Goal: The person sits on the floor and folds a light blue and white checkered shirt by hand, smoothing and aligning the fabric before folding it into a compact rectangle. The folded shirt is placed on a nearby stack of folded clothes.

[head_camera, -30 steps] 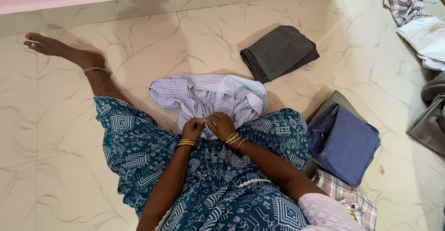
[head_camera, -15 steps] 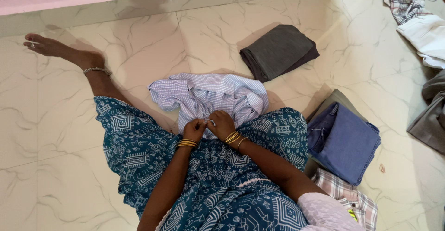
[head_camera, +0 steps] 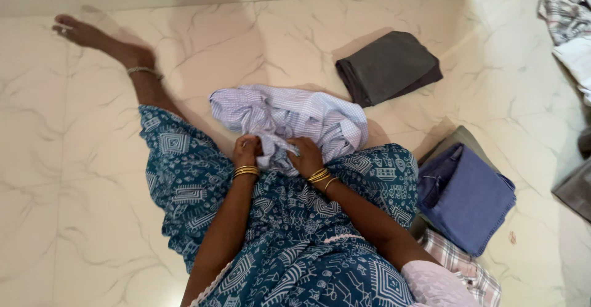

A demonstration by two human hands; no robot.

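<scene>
Gripping a crumpled checked shirt over the lap

Sitting on the marble floor, the person closes the left hand and right hand on the near edge of a pale checked shirt, bunched at twelve o'clock from the knees. A folded grey cloth lies at one o'clock, folded blue jeans at three. Judging by the creases, a pull could drag the bunched fabric into a tangle
</scene>
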